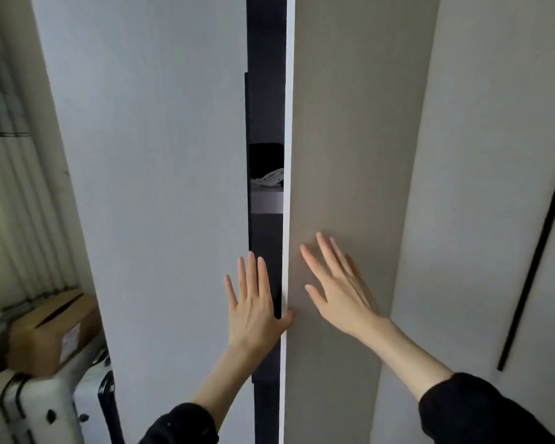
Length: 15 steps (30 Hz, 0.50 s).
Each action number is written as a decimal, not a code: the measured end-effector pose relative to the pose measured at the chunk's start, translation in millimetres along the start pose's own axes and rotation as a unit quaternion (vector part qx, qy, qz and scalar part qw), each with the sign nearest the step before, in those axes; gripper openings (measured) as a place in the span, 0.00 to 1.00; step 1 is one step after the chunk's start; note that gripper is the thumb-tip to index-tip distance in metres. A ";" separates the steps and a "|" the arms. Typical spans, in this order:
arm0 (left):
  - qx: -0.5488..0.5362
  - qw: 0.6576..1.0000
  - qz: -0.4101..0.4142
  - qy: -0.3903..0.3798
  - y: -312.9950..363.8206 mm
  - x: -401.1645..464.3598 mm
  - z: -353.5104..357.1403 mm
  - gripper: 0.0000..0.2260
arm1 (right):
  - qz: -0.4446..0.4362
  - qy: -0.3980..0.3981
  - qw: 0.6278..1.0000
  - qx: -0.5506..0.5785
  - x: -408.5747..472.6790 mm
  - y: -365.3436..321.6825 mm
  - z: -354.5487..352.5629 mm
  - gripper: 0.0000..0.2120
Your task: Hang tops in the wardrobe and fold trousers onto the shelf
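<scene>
1. Two wardrobe doors are seen from close up, with only a narrow dark gap point(265, 107) left between them; the left door point(148, 155) appears pale grey, the right door point(350, 139) beige with a white edge.
2. The left hand point(253, 302) is laid flat on the left door beside the gap, fingers spread wide and nothing held; its thumb is reached across the gap to the right door's edge.
3. The right hand point(337, 290) is pressed open against the right door, fingers splayed, nothing gripped. Slight blur is seen at its fingers.
4. Through the gap, a shelf point(266, 201) is glimpsed, with a crumpled pale patterned cloth point(269, 180) lying on it; what garment it is cannot be told. The rest of the interior is hidden in darkness.
5. No hanging rail or hung tops can be made out behind the doors.
6. At lower left, a cardboard box point(52, 331) is rested on a white suitcase point(39, 408), both cut off by the frame edge.
7. Black sleeves point(481, 408) are cropped at the bottom.
</scene>
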State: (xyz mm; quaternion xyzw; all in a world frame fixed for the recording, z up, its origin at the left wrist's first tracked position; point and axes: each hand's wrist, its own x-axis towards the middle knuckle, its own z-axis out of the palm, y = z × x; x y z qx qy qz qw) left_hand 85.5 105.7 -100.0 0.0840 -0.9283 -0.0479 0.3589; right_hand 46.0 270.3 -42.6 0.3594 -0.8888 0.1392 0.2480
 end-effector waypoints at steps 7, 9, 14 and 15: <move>0.059 0.997 0.053 0.011 -77.9 69.9 35.5 0.52 | -0.019 0.083 0.992 -0.091 73.2 9.4 71.8 0.53; 0.073 0.994 0.075 0.023 -90.4 90.1 41.1 0.54 | -0.014 0.110 0.984 -0.137 88.9 9.6 83.5 0.55; 0.058 0.995 0.074 0.042 -111.6 123.0 66.4 0.59 | -0.021 0.147 0.968 -0.201 122.7 19.2 110.9 0.57; 0.046 0.996 0.065 0.041 -115.0 127.1 71.3 0.59 | -0.018 0.141 0.970 -0.196 128.7 19.3 114.0 0.57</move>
